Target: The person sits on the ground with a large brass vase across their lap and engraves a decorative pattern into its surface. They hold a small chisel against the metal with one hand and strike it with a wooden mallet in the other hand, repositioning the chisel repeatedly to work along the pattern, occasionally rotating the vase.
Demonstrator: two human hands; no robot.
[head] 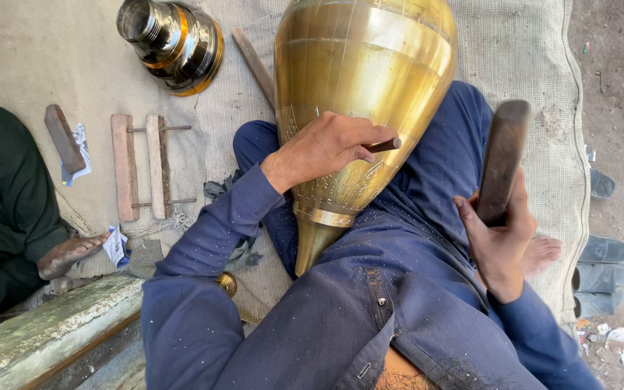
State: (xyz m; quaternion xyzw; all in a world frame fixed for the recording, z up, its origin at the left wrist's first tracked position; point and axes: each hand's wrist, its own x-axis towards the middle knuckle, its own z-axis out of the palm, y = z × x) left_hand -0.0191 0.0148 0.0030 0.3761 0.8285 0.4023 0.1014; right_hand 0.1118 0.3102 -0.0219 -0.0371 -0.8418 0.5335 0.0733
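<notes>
We look down on a large brass vessel (365, 94) that fills the upper centre of the frame, lying tilted across our lap with its narrow neck pointing toward the lower centre, resting against our blue trousers; fine engraved bands show on its lower body near the neck; our left hand (324, 148), at the centre of the frame, rests on the brass and is curled tight around a thin dark chisel (384, 145), whose end juts out to the right of the fingers and lies against the metal; our right hand (498, 242), at the right of the frame, is clear of the vessel and is wrapped in a fist around the lower end of a dark wooden mallet (503, 160), which stands nearly upright above it; pale flecks dot our blue sleeves and trousers; in the upper left a second polished metal vessel (174, 43) lies on its side on the woven mat (521, 79); left of centre a small wooden frame (142, 166) of two slats lies flat, with a wooden block (63, 137) just beside it; at the far left edge another person in dark green sits, a bare foot (70, 253) showing; grey sandals (601, 263) lie at the right edge on the dirt.
</notes>
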